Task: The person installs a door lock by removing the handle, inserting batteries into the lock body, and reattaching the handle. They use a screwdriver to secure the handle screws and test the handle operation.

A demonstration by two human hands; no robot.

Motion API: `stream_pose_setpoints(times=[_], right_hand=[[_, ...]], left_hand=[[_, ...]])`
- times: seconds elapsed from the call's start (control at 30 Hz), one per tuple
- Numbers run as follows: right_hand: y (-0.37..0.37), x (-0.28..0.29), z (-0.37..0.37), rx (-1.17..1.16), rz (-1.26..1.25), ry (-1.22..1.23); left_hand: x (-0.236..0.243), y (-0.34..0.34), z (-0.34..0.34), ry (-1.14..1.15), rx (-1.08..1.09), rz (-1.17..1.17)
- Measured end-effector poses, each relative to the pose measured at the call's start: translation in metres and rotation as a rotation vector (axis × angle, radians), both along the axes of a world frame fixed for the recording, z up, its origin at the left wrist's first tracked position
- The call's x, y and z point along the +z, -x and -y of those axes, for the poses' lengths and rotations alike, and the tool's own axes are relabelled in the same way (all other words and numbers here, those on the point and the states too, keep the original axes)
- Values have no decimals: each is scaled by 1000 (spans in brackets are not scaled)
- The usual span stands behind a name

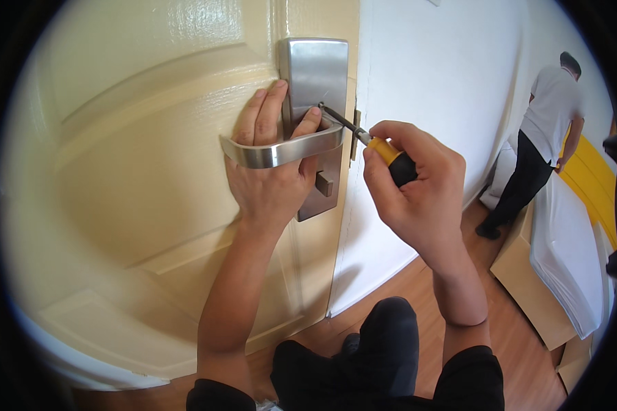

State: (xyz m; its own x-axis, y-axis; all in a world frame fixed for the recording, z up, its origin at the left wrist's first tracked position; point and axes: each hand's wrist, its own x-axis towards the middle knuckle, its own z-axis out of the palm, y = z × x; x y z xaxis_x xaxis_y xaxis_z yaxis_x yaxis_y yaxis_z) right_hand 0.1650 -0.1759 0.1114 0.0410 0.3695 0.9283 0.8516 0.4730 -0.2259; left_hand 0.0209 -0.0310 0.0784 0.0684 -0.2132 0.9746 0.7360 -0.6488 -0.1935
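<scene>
My right hand [425, 188] grips a screwdriver [385, 148] by its yellow and black handle. The dark shaft slants up to the left, its tip at a small screw or hole in the brushed-metal lock plate [315, 68]. Behind the curved lever handle [267, 155], my left hand [271, 192] reaches up with its fingers stretched out, two of them against the door beside the plate's left edge. My left thumb rests on the plate close to the screwdriver tip. Below the lever, a small turn knob [323, 183] sticks out of the plate.
The cream panelled door [151, 178] fills the left, with a white wall [418, 82] beyond its edge. At the far right, another person [552, 116] bends over a yellow panel [589, 178]. Near them lie a plastic-wrapped white slab [562, 253] and cardboard [528, 288] on the wooden floor [418, 288].
</scene>
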Motion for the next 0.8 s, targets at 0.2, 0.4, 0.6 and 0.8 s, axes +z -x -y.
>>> stream_pose_setpoints(times=[0.2, 0.4, 0.6, 0.8], right_hand=[[2, 3, 19, -5, -4, -15], [8, -2, -10, 8, -14, -64], [10, 4, -38, 79, -216, 150], [15, 7, -35, 67, -169, 133]], left_hand=[[0, 1, 15, -21, -15, -9], [-4, 7, -13, -9, -34, -19], [-3, 11, -46, -36, -46, -28], [-2, 10, -46, -45, -79, -13]])
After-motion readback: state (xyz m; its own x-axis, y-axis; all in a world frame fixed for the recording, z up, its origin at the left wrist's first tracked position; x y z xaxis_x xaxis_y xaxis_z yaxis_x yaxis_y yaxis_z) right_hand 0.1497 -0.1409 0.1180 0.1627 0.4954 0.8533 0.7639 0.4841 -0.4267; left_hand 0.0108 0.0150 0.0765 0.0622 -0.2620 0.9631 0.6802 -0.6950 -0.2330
